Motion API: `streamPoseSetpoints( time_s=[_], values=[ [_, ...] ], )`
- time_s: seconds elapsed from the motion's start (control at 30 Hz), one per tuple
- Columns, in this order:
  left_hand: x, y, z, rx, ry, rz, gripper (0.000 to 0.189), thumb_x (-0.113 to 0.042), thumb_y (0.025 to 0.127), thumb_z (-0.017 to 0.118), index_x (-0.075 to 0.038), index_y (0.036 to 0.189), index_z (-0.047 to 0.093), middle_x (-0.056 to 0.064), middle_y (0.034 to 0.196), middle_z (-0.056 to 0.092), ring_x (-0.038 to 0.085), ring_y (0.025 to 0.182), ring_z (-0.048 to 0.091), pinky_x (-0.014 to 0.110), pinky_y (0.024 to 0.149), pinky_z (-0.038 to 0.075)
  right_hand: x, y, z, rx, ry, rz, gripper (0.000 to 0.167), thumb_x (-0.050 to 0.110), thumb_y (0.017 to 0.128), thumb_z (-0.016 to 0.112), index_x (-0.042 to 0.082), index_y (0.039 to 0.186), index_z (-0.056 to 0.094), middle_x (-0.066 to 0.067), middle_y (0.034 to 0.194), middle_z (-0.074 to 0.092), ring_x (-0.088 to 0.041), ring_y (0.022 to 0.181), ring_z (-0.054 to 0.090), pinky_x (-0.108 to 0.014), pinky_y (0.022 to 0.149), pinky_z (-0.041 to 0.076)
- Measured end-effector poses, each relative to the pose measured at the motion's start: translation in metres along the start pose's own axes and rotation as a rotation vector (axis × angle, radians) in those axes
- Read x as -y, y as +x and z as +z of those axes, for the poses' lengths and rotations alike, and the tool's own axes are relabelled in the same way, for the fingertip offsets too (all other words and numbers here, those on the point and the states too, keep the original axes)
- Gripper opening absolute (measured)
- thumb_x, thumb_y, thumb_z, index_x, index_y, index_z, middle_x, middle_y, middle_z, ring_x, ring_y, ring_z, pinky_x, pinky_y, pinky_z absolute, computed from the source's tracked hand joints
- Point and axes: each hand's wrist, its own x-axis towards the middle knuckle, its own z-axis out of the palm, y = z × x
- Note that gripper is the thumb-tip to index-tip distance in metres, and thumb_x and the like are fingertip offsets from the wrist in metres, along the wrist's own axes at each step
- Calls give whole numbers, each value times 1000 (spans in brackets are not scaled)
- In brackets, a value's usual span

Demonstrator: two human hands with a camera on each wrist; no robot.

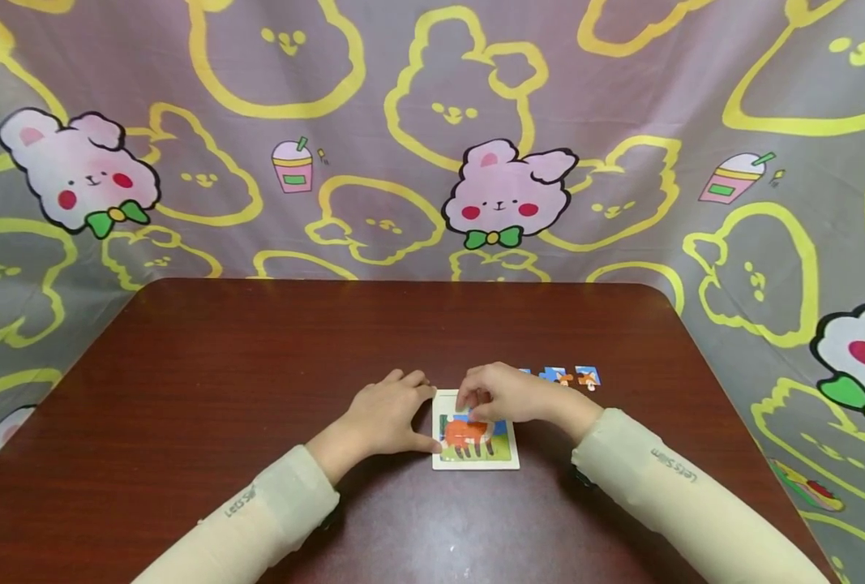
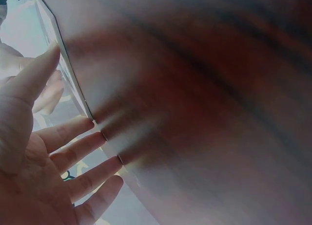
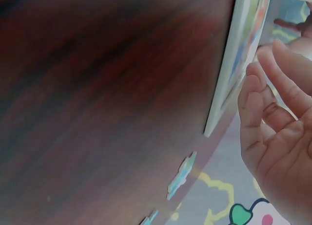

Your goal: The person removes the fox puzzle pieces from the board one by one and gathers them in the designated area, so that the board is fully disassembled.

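A jigsaw puzzle in a white-rimmed tray (image 1: 476, 465) lies on the table, its lower part showing an orange animal with dark legs on green. Pale bare backing shows near its upper left. My left hand (image 1: 390, 412) is spread along the tray's left side, thumb at the lower edge and straight fingertips by the upper corner. From the right, my right hand (image 1: 508, 393) reaches over the upper part, fingers bent down with tips close over the blue section. Thumb and index tips come near each other in the right wrist view; I cannot tell whether a piece is between them.
Beyond the right hand lie loose puzzle pieces, among them one with a fox face (image 1: 588, 376) and a blue and orange one (image 1: 556, 375); another is partly hidden by the hand. A patterned curtain (image 1: 374, 146) hangs behind the brown table (image 1: 257, 341).
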Motion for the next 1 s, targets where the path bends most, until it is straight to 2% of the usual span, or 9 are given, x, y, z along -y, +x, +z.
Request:
streamPoseSetpoints(
  time_s=[0.27,0.6,0.87,1.0],
  values=[
    [1,-1,0,-10,-3,12,78,-63,71,80,-15,131,65,0,129,60,29,119,56,52,79,55,4,5,6,49,-17,41,14,7,90,71,12,103,71,0,95,60,-4,79,56,-20,73,50],
    [2,0,2,-8,1,7,79,-64,70,80,-15,131,65,1,129,61,30,120,56,52,81,55,8,7,10,93,45,83,19,-7,88,66,6,103,65,-5,94,54,-8,72,53,-20,61,55],
    [1,0,1,-11,-3,5,78,-63,70,81,-15,130,65,0,128,60,30,120,56,52,81,55,8,7,12,90,89,95,20,-10,87,65,5,101,62,-6,93,54,-9,71,52,-20,59,55],
    [0,-1,0,-17,-8,4,77,-62,70,82,-15,129,65,-1,128,60,29,118,56,51,80,55,7,7,13,96,162,100,22,-13,86,64,4,100,60,-7,90,54,-11,69,53,-23,59,57]
  ],
)
